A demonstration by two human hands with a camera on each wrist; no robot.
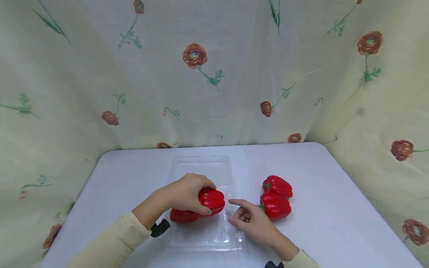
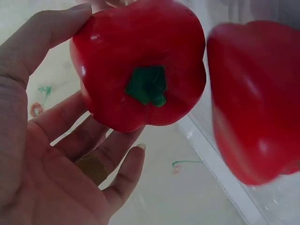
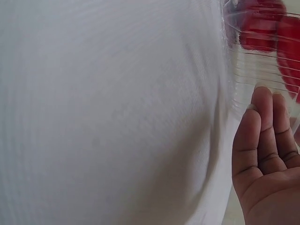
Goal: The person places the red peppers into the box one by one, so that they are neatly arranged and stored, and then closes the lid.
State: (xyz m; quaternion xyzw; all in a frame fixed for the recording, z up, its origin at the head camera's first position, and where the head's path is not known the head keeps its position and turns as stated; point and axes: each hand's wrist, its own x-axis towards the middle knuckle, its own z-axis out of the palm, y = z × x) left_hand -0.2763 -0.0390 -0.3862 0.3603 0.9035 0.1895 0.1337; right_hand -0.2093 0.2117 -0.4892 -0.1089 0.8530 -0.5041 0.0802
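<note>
My left hand [image 1: 187, 191] grips a red bell pepper [image 1: 213, 199] from above, thumb on one side and fingers on the other, over the clear plastic clamshell container [image 1: 207, 248]. In the left wrist view, the green stem of that pepper [image 2: 145, 51] faces the camera. Close beside it, a second red bell pepper [image 2: 258, 108] lies in the container, partly hidden by the hand in the head view. My right hand [image 1: 253, 225] holds nothing, fingers loosely bent and index finger extended, just by the container's right side. Its fingers [image 3: 262, 122] overlap the ribbed clear wall in the right wrist view.
Two more red bell peppers [image 1: 276, 205] lie together on the white table [image 1: 321, 223], right of the container and beyond my right hand. The container's lid [image 1: 201, 160] lies folded back, away from me. A flowered cloth [image 1: 234, 74] hangs behind and beside the table.
</note>
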